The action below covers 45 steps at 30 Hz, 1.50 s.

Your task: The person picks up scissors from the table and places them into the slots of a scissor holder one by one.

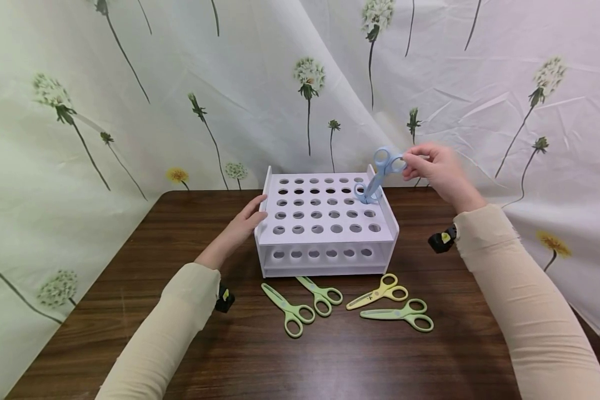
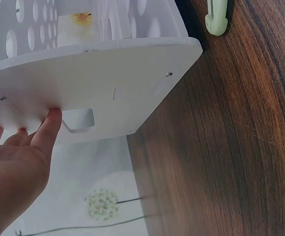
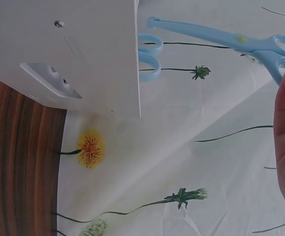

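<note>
Right hand (image 1: 440, 169) pinches blue scissors (image 1: 379, 179), likely light and stiff, suitably by the handle (image 3: 268, 61); left hand (image 1: 244, 223), fingers extended, touches rack (image 1: 325, 238).

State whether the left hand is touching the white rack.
Touching: the left wrist view shows the left hand with a fingertip against the outer side of the white rack.

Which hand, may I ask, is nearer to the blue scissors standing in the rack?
Right. The right hand is up and right of those scissors, holding another pair; the left hand touches the rack's left side.
</note>
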Available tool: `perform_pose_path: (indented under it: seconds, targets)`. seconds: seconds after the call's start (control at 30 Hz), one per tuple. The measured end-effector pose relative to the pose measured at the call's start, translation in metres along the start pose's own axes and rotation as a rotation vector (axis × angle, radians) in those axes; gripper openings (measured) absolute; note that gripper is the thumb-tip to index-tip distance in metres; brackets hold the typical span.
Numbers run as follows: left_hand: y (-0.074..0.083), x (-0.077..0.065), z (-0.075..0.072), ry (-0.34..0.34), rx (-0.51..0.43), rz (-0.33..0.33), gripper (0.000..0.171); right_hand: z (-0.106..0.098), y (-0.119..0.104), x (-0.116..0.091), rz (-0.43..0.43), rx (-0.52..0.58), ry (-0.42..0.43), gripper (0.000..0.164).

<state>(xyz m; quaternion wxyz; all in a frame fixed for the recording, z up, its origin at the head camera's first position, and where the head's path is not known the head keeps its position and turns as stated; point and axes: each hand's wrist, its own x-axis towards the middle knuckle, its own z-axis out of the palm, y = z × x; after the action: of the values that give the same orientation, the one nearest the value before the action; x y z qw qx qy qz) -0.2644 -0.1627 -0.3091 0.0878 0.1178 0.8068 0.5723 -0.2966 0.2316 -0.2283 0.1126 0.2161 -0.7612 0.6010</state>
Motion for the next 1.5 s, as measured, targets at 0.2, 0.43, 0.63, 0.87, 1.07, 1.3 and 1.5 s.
perform_pose_path:
  seconds: [0.2, 0.43, 0.63, 0.87, 1.07, 1.3, 1.5]
  targets:
    - [-0.014, 0.011, -0.003, 0.005, -0.014, 0.005, 0.054, 0.006, -0.001, 0.002, 0.021, -0.054, -0.005, 0.007]
    - [-0.029, 0.020, -0.005, 0.022, 0.004, 0.009, 0.054, 0.012, -0.001, 0.005, 0.033, -0.064, -0.008, 0.013]
    - [-0.028, 0.021, -0.004, 0.023, -0.002, 0.009, 0.054, 0.018, 0.001, 0.008, 0.050, -0.076, -0.007, 0.022]
    - [-0.028, 0.020, -0.004, 0.023, 0.004, 0.007, 0.054, 0.021, 0.006, 0.013, 0.063, -0.104, -0.014, 0.024]
    - [-0.024, 0.019, -0.004, 0.012, -0.011, 0.003, 0.054, 0.024, 0.011, 0.017, 0.078, -0.127, -0.028, 0.024]
    - [-0.027, 0.019, -0.004, 0.024, 0.022, 0.027, 0.053, 0.029, 0.014, 0.020, 0.070, -0.094, -0.038, 0.022]
    - [-0.028, 0.020, -0.004, 0.024, 0.020, 0.022, 0.053, 0.032, 0.017, 0.022, 0.088, -0.113, -0.035, 0.022]
